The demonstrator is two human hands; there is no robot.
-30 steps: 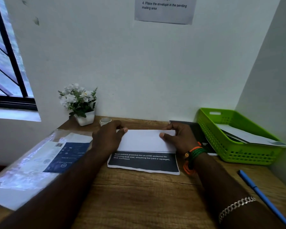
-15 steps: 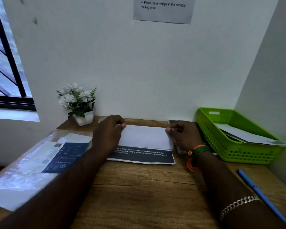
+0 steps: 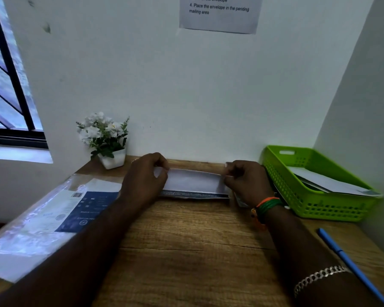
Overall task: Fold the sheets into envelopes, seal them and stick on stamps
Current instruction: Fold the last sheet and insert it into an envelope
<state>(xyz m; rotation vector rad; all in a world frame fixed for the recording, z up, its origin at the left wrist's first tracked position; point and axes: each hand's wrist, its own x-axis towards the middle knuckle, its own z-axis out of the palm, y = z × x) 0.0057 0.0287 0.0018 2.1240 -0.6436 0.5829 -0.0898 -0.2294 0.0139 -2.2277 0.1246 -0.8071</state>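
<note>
A partly folded sheet (image 3: 193, 181) lies on the wooden desk (image 3: 186, 240) close to the back wall. Its white side faces up, and a thin dark printed strip shows along its near edge. My left hand (image 3: 144, 180) pinches the sheet's left end. At the right end my right hand (image 3: 246, 182) pinches it too, fingers curled over the far edge. Both ends of the sheet are hidden under my fingers.
A green plastic basket (image 3: 315, 204) with white papers stands at the right. A blue pen (image 3: 350, 262) lies near the right front edge. A plastic-wrapped pack of printed sheets (image 3: 53, 218) lies at the left. A small white flower pot (image 3: 111, 158) stands at the back left.
Both hands and the sheet have shifted away from me towards the wall. The white flap now covers more of the dark printed part, leaving only a thin strip.
</note>
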